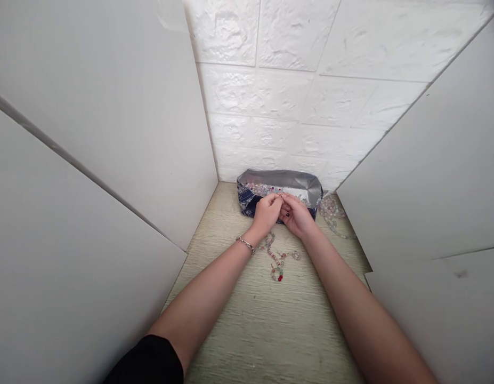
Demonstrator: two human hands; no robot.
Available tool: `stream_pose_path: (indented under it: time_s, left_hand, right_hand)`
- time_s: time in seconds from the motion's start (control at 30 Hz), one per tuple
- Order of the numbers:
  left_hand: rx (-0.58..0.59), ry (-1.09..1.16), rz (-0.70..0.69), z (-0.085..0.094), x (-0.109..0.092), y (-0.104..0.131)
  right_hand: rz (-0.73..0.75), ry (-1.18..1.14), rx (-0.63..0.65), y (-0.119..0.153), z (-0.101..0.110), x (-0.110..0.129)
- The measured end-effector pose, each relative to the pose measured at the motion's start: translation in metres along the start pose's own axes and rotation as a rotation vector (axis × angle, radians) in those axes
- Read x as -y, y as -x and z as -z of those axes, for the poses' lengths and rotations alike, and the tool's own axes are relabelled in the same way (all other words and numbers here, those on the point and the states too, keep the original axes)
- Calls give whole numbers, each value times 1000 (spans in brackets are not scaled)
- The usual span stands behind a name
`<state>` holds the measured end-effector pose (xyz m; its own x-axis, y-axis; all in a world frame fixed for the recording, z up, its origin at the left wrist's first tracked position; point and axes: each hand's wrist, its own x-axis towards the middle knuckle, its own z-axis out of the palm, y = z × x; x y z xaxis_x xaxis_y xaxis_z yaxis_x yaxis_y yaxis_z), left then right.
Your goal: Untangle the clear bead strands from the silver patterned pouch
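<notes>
My left hand and my right hand meet at the fingertips in front of an open dark-blue pouch with a silvery lining. Both are closed in a pinch; what sits between the fingers is too small to make out. Loose small beads, pink, clear and pale, lie inside the pouch beyond my fingers. Just below my hands, a strand of beads in pink, green and clear colours curls on the wood-grained surface, with red beads at its near end. Whether it connects to my fingers is hidden.
Right of the pouch lies a heap of pale beaded strands against the panel. A white brick-patterned wall stands behind. White panels close in on the left and right. The surface is pale greenish wood grain.
</notes>
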<state>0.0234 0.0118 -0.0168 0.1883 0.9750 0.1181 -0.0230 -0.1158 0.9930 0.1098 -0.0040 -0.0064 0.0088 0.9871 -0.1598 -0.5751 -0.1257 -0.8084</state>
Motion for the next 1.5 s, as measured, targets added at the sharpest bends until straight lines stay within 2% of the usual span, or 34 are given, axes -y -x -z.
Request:
stream_pose_path:
  time_s: [0.3,0.63,1.03,1.5]
  left_hand:
    - [-23,-43,-43,1,7,-3]
    - [23,-25,4,0,9,-3]
    - [13,-84,-5,-1,4,0]
    - [19,-100,-19,-1,4,2]
  right_hand:
    - [7,25,0,-1,4,-2]
    - [17,6,-1,-1,4,-2]
    - [5,-29,-5,-2,4,-2]
    - [18,32,-53,-1,6,-4]
